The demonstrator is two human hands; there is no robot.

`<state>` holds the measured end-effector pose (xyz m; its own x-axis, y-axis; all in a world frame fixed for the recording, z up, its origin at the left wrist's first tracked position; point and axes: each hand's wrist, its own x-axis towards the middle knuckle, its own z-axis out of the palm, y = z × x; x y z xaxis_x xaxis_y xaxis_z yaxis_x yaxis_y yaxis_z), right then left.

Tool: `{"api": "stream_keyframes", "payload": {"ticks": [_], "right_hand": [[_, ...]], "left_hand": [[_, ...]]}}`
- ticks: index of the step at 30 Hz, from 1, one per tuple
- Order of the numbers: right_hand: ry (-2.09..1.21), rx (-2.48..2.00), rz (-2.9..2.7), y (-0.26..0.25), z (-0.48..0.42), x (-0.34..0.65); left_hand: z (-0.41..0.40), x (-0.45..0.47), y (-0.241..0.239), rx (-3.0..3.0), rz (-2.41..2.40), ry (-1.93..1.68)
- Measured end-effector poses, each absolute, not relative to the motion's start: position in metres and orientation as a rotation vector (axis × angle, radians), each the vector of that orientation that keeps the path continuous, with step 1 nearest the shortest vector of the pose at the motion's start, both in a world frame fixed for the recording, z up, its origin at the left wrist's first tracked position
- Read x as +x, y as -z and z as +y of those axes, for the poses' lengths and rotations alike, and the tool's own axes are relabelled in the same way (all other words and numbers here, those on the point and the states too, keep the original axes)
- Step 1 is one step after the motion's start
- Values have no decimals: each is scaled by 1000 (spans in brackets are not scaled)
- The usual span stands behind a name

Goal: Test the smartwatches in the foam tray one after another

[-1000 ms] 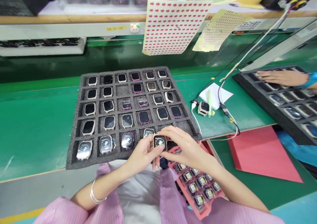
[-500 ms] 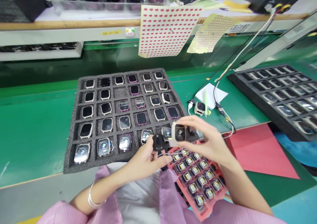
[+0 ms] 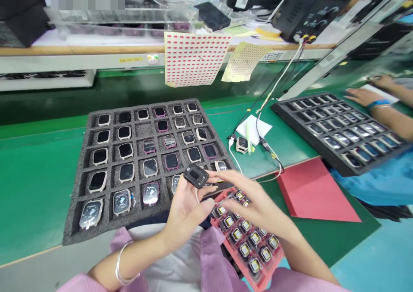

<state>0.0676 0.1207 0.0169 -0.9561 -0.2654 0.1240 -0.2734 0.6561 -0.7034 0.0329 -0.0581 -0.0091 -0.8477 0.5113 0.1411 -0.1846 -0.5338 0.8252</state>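
My left hand (image 3: 187,212) grips a small black square device (image 3: 195,175) with a dark window and small marks along its edge. A thin white cable (image 3: 196,196) hangs beneath it, between the fingers. My right hand (image 3: 250,199) reaches in from the right, its fingers outstretched beside the device and its thumb apart from them; whether the fingertips touch it I cannot tell. Behind the hands, a light-framed smartwatch (image 3: 221,166) sits at the right end of the front row in the grey foam tray (image 3: 145,129). Under my right hand lies a red tray (image 3: 274,264) of small square parts with yellow-white centres.
Another foam tray (image 3: 346,169) of watches stands at the right, near a co-worker's hands (image 3: 363,97). White paper (image 3: 258,130), a green pen (image 3: 248,138) and a single watch (image 3: 241,144) lie by the cables. A red sheet (image 3: 318,193) covers the front right.
The light-framed watch has left my right hand and one now sits in the front-row end slot. My right hand's fingers have opened; the black device has turned and risen in my left hand. The view has shifted.
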Motion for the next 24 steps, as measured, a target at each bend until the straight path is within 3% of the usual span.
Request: {"api": "stream_keyframes", "payload": {"ticks": [4,7,13,16,19,24], "right_hand": [[-1932,496,-2924,-26,94,81],[-2029,173,-2826,-33,113,77],[-1697,-196,-2652,-44,198,17],[-1186,-275,-2903,-32,218,-22],[-911,-252,-2949,-17,207,-50],[-823,149,-2796,-10,122,-50]], "left_hand": [[-56,35,2,770,1514,-2186],[-69,33,6,1040,1961,-1798],[-120,26,48,1225,2649,-1507],[-131,24,63,1281,2768,-1364],[-124,21,65,1363,2761,-1269],[-121,17,48,1256,2635,-1502]]}}
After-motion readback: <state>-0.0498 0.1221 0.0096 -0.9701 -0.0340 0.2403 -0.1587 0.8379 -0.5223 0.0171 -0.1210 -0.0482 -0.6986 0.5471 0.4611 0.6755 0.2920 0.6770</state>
